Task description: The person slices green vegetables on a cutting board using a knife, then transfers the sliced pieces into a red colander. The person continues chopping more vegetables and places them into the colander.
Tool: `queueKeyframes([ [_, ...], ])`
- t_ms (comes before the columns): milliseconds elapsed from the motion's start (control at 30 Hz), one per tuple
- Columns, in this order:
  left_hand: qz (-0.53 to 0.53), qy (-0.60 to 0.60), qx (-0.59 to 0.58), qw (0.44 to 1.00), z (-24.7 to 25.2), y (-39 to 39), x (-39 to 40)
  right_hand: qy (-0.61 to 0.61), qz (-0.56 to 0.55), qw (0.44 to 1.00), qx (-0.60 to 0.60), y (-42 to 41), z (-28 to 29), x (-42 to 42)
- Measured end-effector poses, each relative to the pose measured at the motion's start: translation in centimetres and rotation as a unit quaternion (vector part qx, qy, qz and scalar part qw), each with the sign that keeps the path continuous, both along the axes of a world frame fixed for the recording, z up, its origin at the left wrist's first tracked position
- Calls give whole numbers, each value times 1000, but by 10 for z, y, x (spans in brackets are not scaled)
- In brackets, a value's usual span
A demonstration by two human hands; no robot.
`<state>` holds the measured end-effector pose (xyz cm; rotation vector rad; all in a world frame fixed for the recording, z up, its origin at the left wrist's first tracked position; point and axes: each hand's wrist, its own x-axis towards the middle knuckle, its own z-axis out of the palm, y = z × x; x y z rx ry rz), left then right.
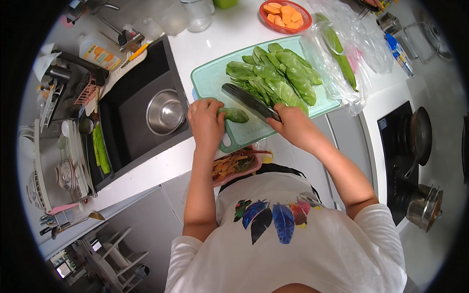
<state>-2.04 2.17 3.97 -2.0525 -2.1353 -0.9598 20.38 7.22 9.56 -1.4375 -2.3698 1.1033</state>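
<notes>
On a pale green cutting board (253, 132) lie many flat green bean pods (304, 84), with a heap of thin-cut green strips (256, 86) along their near left side. My right hand (296, 126) grips the handle of a dark-bladed kitchen knife (245, 100); its blade points to the upper left, against the edge of the strips. At the board's left side, my left hand (207, 119) holds a flat green pod (236, 115) with its rounded end sticking out to the right. That pod and the blade are apart.
Left of the board, a steel bowl (165, 111) sits in a dark sink (128, 110). Behind stands a red basket (285, 31) of cut orange pieces. Plastic bags (361, 44) lie right, near a cooktop with a frying pan (421, 135). A pink bin (256, 166) of peelings hangs below the counter edge.
</notes>
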Motion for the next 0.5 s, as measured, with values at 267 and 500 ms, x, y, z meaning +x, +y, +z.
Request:
queueKeyframes([
  [267,-111,-33,43,992,-32,-10,20,-61,8,997,42,-33,14,-12],
  [500,-95,1,63,993,-38,-8,25,-118,38,991,48,-61,29,-4],
])
